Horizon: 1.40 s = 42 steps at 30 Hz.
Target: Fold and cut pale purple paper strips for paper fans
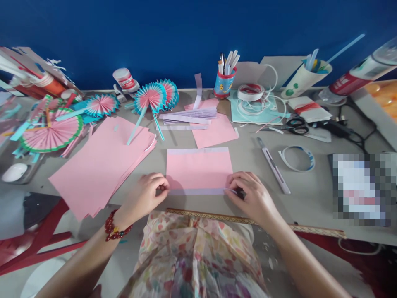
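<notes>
In front of me a pink paper sheet (pixel 199 170) lies flat on the desk, with a lavender strip along its far edge and another lavender paper strip (pixel 195 192) along its near edge. My left hand (pixel 147 192) is closed in a pinch at the near left corner of the sheet. At the near right corner my right hand (pixel 252 192) pinches the end of the near strip, which is slightly raised there. Behind the sheet, a bundle of lavender strips (pixel 187 116) rests partly on another pink piece (pixel 214 131).
A stack of pink sheets (pixel 102 161) lies to the left, with pleated paper fans (pixel 150 98) behind it. On the right are a utility knife (pixel 274 166), a strip coil (pixel 297 158), scissors (pixel 297 126) and tape rolls (pixel 250 92). A pen cup (pixel 223 82) stands by the blue wall.
</notes>
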Tool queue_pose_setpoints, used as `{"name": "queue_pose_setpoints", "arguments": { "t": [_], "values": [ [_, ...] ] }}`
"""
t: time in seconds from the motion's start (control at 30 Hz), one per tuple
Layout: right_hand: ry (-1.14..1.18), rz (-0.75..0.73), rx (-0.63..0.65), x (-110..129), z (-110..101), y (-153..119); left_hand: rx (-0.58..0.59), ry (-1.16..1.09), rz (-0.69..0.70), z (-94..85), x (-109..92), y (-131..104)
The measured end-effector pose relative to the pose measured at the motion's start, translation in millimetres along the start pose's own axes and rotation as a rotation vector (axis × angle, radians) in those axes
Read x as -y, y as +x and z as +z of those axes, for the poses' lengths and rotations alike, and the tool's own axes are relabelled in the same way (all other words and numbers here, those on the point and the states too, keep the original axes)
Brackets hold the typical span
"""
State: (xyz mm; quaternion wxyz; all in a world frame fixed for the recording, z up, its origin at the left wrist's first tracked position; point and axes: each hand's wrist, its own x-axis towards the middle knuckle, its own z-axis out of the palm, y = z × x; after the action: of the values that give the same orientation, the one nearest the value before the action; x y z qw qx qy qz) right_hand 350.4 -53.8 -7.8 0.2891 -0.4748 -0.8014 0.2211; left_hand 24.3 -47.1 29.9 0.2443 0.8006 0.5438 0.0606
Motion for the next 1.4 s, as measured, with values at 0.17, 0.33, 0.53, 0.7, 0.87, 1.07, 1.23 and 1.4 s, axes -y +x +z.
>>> {"name": "queue_pose_setpoints", "arguments": {
  "t": [0.17, 0.33, 0.53, 0.7, 0.87, 1.07, 1.23, 1.4],
  "values": [
    [0.0, 0.005, -0.005, -0.1, 0.0, -0.7, 0.001, 0.013, 0.001, -0.5, -0.1, 0.0],
    [0.003, 0.007, -0.005, 0.9, -0.7, -0.8, -0.005, 0.016, 0.008, -0.2, -0.3, 0.3],
    [-0.002, 0.002, -0.012, 1.2, -0.2, 0.0, -0.003, 0.003, 0.011, 0.1, -0.4, -0.1],
    [-0.001, 0.008, -0.006, 0.8, -0.5, -0.7, 0.002, 0.0, 0.009, 1.0, 1.4, -0.3],
    [-0.019, 0.017, 0.006, -0.5, -0.3, -1.1, -0.021, 0.019, 0.013, 1.8, 1.0, -2.3],
    [-0.012, 0.037, 0.056, -4.6, -4.3, -4.0, -0.039, 0.014, -0.009, 3.1, 0.2, -4.6],
    [0.05, -0.018, 0.106, -11.9, -13.7, -8.5, -0.039, -0.022, -0.016, 6.0, 5.9, -5.4],
    [0.078, -0.007, 0.069, -14.2, -19.6, -17.7, -0.081, -0.118, -0.025, 8.3, 9.4, -10.6]
  ]
}}
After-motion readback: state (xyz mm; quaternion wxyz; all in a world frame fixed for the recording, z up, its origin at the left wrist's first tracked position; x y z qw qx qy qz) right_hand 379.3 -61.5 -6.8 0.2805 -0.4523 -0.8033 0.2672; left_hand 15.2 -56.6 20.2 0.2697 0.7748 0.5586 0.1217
